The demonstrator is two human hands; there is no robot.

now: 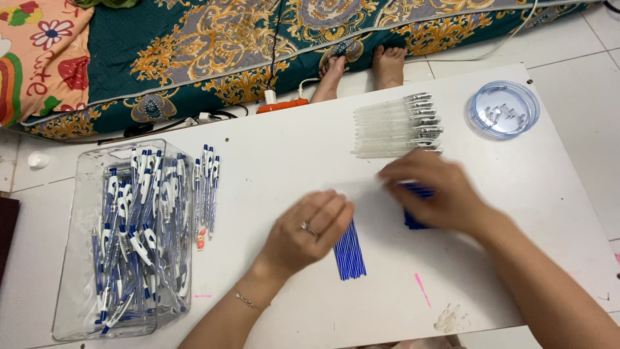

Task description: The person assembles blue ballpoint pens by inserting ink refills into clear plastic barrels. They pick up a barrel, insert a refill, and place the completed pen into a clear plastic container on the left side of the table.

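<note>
From up here I see the white worktop [290, 155] filling most of the view, with a patterned mattress [213, 45] on the floor beyond it and a pair of bare feet [361, 68] at its far edge. At the left sits a clear plastic bin [84, 258] heaped with finished blue-and-white pens, a few more pens [206, 187] lined up just beside it. At the far right lies a round clear lid [502, 108], and near it a row of clear pen barrels [395, 126]. My left hand [310, 232] rests palm down, fingers loosely curled, touching the top of a bundle of blue refills [349, 252] that fans out below it; it is closed on nothing that I can see. My right hand [429, 190] covers a second clutch of blue refills [416, 207] — whether its grip is clamped on any I cannot tell. I judge these refills light, thin, a little bendy and prone to roll — best pinched singly near the middle.
</note>
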